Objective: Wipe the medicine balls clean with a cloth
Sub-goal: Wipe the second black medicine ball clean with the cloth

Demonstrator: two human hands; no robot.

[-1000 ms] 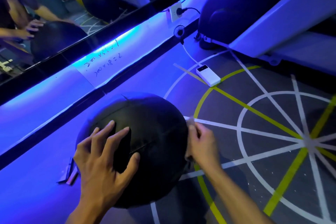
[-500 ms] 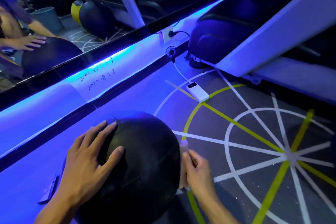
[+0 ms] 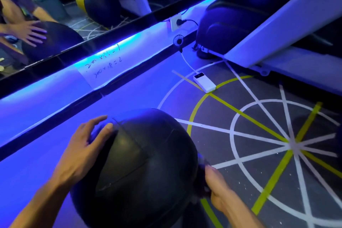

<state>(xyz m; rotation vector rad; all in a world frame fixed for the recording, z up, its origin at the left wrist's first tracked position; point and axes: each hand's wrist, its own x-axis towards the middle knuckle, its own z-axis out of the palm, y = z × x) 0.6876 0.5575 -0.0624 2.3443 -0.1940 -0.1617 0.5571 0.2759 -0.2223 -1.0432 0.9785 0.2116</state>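
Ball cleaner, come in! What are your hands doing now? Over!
Left hand flat on black medicine ball, steadying. Right hand holds dark cloth against ball's right side. Nothing in the way.

You're looking at a dark floor (image 3: 212, 116) painted with white and yellow lines. A white power bank (image 3: 204, 82) lies on it; behind it a blue-lit strip (image 3: 114, 44) runs below a wall mirror (image 3: 83, 2). A socket (image 3: 175, 22) and small fan (image 3: 178, 40) sit just past it.
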